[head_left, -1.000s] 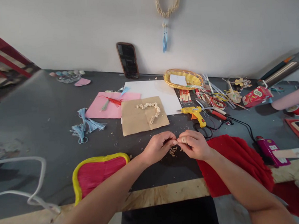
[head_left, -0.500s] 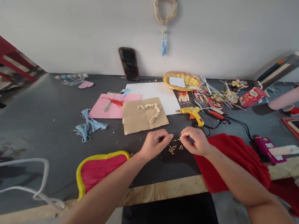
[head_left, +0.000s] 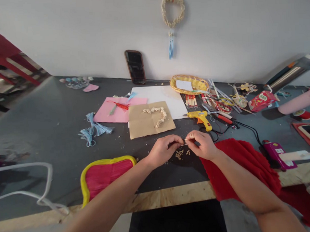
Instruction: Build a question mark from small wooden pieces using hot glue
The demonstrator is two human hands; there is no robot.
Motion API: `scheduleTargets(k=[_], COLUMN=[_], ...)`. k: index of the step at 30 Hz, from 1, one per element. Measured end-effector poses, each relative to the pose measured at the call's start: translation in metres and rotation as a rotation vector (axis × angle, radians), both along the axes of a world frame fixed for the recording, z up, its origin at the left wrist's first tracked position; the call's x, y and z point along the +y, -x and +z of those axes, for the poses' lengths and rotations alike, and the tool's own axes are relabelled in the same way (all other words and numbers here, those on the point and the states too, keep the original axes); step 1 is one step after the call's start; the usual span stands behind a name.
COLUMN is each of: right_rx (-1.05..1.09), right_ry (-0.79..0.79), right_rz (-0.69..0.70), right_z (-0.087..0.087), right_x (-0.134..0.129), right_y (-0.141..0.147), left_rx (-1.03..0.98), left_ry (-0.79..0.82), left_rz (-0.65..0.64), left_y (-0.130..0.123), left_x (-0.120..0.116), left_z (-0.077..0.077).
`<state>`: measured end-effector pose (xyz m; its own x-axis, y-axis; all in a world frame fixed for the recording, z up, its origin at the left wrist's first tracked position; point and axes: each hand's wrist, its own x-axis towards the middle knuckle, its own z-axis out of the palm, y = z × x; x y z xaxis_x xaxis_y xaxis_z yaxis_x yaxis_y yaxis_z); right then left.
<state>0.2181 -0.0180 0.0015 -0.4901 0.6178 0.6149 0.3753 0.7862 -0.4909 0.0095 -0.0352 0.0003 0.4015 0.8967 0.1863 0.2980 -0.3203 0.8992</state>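
Note:
My right hand (head_left: 203,145) pinches a small pale stick piece (head_left: 186,140) between thumb and fingertips. Close beside it, my left hand (head_left: 164,149) is closed in a pinch, its fingertips at the piece's other side; whether they grip it too is hard to make out. Below the hands lie several short loose stick pieces (head_left: 179,154) on the dark table. Just beyond, a brown paper sheet (head_left: 142,125) bears a curved row of small pale clusters (head_left: 162,113). A yellow glue gun (head_left: 200,116) lies behind my right hand.
Red cloth (head_left: 239,167) lies under my right forearm, and a pink pad with yellow edging (head_left: 103,176) by my left. Blue tassels (head_left: 94,129) are at left. A wicker basket (head_left: 189,83) and a phone (head_left: 135,67) stand at the back. A heart wreath (head_left: 173,11) hangs on the wall.
My hands have come together: the left moved right and its fingertips now meet the right's at the small piece. The view has shifted slightly.

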Motion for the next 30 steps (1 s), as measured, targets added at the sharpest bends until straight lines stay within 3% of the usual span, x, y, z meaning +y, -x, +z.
scheduleTargets(k=[16,30], right_rx=[-0.061,-0.049], right_ry=[-0.163,0.085], right_rz=[0.045,0.031], right_z=[0.0003,0.0003], right_x=[-0.0017,-0.0023], right_y=[0.0052,-0.0008], left_rx=[-0.135,-0.093], left_ry=[-0.157,-0.193], left_rz=[-0.003,0.050], left_y=[-0.0003,-0.0013], left_x=[0.0040,0.0055], left_z=[-0.0033,-0.0040])
